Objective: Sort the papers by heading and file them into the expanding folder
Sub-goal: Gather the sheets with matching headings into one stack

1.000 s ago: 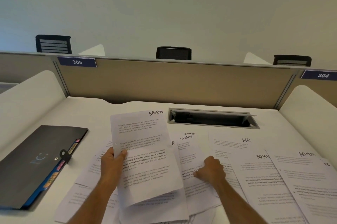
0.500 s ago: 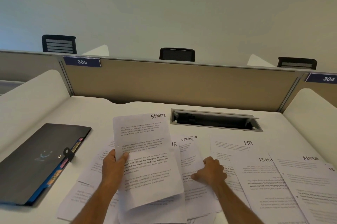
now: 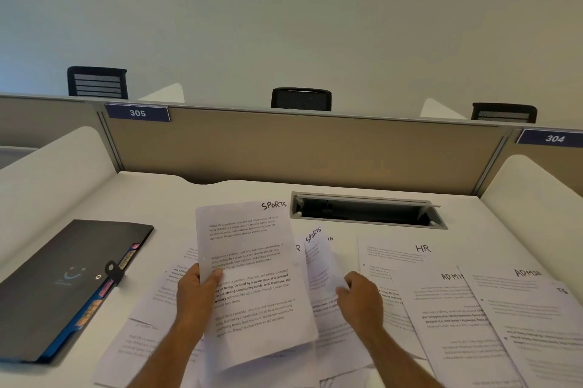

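Observation:
My left hand (image 3: 197, 288) grips a printed sheet headed SPORTS (image 3: 252, 277) by its left edge and holds it raised over the pile. My right hand (image 3: 359, 296) pinches a second SPORTS sheet (image 3: 321, 258), whose top corner lifts off the pile. Loose papers cover the white desk (image 3: 157, 198): an HR sheet (image 3: 397, 255) and two ADMIN sheets (image 3: 448, 308) (image 3: 530, 299) lie to the right. The black expanding folder (image 3: 63, 280) lies closed at the left, with coloured tabs along its edge.
A grey cable tray (image 3: 366, 211) is sunk into the desk behind the papers. A beige partition (image 3: 299, 148) with labels 305 and 304 closes off the back. White side dividers stand left and right. Three black chair backs show beyond the partition.
My right hand has pinched the second SPORTS sheet and raised its top edge off the pile, tilting it. The sheet in my left hand has stayed almost still.

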`<state>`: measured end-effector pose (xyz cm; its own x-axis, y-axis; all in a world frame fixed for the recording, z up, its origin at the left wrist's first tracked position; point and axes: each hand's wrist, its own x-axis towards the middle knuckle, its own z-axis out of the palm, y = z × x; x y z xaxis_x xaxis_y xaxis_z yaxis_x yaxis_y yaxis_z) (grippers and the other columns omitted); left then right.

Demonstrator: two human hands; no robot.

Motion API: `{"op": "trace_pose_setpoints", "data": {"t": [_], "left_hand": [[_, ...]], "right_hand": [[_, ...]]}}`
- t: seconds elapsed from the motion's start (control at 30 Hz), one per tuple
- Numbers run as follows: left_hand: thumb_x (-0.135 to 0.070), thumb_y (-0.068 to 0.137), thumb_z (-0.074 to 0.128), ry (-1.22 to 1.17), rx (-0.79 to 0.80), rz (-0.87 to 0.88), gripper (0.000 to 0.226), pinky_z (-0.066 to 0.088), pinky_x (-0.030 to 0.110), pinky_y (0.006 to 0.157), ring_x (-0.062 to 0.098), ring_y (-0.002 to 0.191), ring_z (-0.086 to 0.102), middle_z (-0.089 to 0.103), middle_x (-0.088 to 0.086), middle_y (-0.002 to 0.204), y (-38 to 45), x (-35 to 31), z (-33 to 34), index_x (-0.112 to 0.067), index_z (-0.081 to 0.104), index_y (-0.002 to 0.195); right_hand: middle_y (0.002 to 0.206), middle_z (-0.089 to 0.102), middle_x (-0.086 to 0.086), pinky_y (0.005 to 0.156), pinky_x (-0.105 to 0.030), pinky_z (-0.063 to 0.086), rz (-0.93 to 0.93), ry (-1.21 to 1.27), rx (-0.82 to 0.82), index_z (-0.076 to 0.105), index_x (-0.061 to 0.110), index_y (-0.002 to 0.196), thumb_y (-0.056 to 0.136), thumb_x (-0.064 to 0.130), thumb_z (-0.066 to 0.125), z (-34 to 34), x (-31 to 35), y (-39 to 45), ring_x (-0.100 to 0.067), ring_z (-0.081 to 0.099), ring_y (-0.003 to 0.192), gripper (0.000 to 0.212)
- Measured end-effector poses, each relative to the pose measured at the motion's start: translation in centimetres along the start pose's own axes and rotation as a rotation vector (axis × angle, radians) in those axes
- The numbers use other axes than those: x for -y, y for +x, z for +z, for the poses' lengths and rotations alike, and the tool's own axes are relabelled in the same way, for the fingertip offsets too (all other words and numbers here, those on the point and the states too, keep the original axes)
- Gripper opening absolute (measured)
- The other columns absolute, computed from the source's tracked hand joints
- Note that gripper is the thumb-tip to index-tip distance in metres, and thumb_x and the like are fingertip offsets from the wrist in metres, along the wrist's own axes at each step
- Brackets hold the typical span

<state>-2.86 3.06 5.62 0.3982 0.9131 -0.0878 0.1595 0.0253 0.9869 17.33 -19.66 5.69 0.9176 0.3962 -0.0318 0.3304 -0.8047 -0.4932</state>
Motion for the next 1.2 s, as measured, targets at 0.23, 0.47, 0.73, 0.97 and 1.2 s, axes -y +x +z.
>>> {"op": "trace_pose_setpoints", "data": {"t": [0.23, 0.47, 0.73, 0.97, 1.2], "left_hand": [[-0.017, 0.096, 0.065, 0.033, 0.009, 0.011, 0.015, 0.057, 0.029, 0.056, 0.023, 0.079, 0.074, 0.075, 0.003, 0.095, -0.7, -0.4, 0.2, -0.018, 0.067, 0.110], [-0.017, 0.096, 0.064, 0.056, 0.030, -0.001, 0.017, 0.058, 0.034, 0.060, 0.025, 0.081, 0.073, 0.074, 0.004, 0.095, -0.9, -0.6, 0.9, -0.016, 0.067, 0.113], [-0.017, 0.097, 0.064, -0.052, 0.122, -0.039, 0.012, 0.063, 0.042, 0.063, 0.024, 0.074, 0.076, 0.078, 0.004, 0.089, -1.6, -0.8, 2.6, -0.019, 0.068, 0.107], [-0.018, 0.100, 0.059, -0.191, 0.255, -0.103, 0.013, 0.061, 0.037, 0.059, 0.028, 0.075, 0.076, 0.078, 0.011, 0.091, -2.6, -2.7, 4.6, -0.015, 0.071, 0.102], [-0.058, 0.101, 0.033, -0.191, 0.183, 0.139, 0.061, 0.061, 0.043, 0.057, 0.035, 0.075, 0.073, 0.075, 0.012, 0.084, -4.3, -5.0, 6.0, -0.009, 0.069, 0.097]], "right_hand": [[0.090, 0.074, -0.010, 0.062, -0.024, 0.049, 0.021, 0.288, -0.285, 0.070, 0.008, 0.095, 0.096, 0.013, 0.060, -5.3, -1.7, 2.8, -0.020, 0.062, 0.069, 0.011], [0.093, 0.072, -0.006, 0.072, -0.032, 0.051, 0.195, 0.774, -0.528, 0.070, 0.012, 0.099, 0.093, 0.022, 0.066, -10.6, -3.1, 6.1, -0.025, 0.066, 0.078, 0.013], [0.095, 0.076, -0.015, 0.079, -0.044, 0.060, 0.177, 1.154, -0.063, 0.073, 0.010, 0.091, 0.089, 0.007, 0.070, -9.3, -1.4, 4.6, -0.028, 0.072, 0.081, 0.004], [0.097, 0.077, -0.006, 0.088, -0.050, 0.058, 0.178, 0.930, 0.265, 0.069, 0.015, 0.103, 0.092, 0.018, 0.069, -4.9, 0.9, 1.2, -0.028, 0.073, 0.090, 0.011], [0.091, 0.077, 0.004, 0.066, -0.029, 0.061, 0.028, 0.939, 0.126, 0.065, 0.021, 0.099, 0.099, 0.022, 0.058, -4.7, 2.6, -0.7, -0.018, 0.075, 0.083, 0.007]]}}
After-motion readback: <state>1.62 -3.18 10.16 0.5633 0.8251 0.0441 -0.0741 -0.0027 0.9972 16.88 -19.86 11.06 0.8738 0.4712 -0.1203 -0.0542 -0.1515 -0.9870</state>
